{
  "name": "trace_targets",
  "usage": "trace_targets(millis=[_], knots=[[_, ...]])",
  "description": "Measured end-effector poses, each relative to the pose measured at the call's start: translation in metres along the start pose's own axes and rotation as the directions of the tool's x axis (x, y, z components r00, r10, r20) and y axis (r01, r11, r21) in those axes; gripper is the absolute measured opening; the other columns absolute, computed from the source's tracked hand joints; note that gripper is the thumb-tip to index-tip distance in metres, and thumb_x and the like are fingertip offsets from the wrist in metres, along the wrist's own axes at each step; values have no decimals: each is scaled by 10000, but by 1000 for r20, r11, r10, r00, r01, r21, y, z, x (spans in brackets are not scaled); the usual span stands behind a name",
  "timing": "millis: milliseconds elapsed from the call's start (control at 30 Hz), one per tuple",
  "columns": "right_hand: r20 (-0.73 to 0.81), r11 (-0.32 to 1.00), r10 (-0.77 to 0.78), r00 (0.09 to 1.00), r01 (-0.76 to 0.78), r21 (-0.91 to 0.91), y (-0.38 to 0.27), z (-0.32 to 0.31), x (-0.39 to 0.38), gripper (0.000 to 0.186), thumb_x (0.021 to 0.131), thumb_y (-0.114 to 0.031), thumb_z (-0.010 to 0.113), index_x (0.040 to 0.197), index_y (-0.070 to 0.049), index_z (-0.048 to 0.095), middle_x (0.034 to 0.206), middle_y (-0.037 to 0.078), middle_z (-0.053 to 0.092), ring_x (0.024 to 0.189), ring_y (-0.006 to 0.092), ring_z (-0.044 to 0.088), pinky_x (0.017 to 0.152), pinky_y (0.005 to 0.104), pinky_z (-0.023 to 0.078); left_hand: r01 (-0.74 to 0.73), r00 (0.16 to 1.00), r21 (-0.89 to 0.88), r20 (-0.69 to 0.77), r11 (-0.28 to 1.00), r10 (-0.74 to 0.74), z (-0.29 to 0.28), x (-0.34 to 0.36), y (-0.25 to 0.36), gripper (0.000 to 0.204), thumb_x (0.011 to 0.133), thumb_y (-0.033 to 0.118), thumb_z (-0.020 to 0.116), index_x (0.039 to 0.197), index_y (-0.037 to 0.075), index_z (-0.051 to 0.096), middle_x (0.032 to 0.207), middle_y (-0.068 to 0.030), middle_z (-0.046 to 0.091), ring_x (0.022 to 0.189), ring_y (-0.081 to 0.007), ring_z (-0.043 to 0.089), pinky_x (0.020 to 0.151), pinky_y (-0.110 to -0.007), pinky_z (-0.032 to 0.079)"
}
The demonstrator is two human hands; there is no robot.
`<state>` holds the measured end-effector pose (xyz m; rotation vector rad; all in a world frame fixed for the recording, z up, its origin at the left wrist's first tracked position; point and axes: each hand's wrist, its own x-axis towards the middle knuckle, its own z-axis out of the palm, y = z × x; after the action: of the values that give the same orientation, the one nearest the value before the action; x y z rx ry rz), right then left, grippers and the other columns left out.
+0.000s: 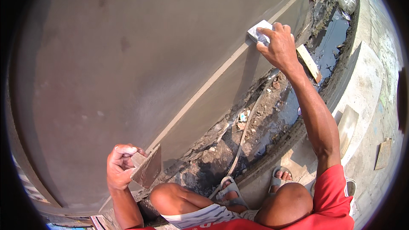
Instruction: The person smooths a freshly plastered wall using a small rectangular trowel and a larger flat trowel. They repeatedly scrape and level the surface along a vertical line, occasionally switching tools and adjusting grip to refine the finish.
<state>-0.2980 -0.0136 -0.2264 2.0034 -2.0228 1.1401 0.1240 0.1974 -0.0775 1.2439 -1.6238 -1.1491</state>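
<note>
My right hand [279,44] is closed on a white flat-faced block [260,29] with greyish smears. It presses this block against the narrow raised ledge [208,86] that runs along the grey plastered wall [106,59]. Lower left, my left hand [121,164] grips the short handle of a plastering float [148,171], a small brown board with a dirty face. The float is held tilted beside the lower end of the ledge; whether it touches the wall I cannot tell. Pale dust or plaster coats the left fingers.
Below the wall lies a rubble-filled ditch [255,123] with a thin hose [243,142] and dark water [328,47]. A wooden plank [309,63] leans there. My sandalled feet rest on the concrete edge. Right of it are a pale slab [362,81] and a wood piece [384,154].
</note>
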Motion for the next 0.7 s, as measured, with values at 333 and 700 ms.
trace_targets(millis=[333, 700], knots=[[116, 903, -359, 926, 314, 293, -131, 12, -90, 406, 721, -242, 724, 1089, -79, 674, 1015, 185, 509, 933, 309, 459, 731, 427, 403, 3, 987, -179, 160, 984, 26, 39, 20, -14, 459, 731, 35, 782, 1130, 0, 557, 1053, -173, 612, 971, -280, 637, 824, -399, 531], [297, 96, 505, 810, -395, 914, 57, -42, -1, 379, 838, -280, 635, 1148, -63, 650, 891, 24, 638, 756, 121, 557, 687, 289, 424, -32, 998, -190, 48, 981, 42, 40, -9, -26, 493, 714, 146, 838, 1097, 7, 561, 992, -182, 622, 914, -299, 656, 756, -405, 543]])
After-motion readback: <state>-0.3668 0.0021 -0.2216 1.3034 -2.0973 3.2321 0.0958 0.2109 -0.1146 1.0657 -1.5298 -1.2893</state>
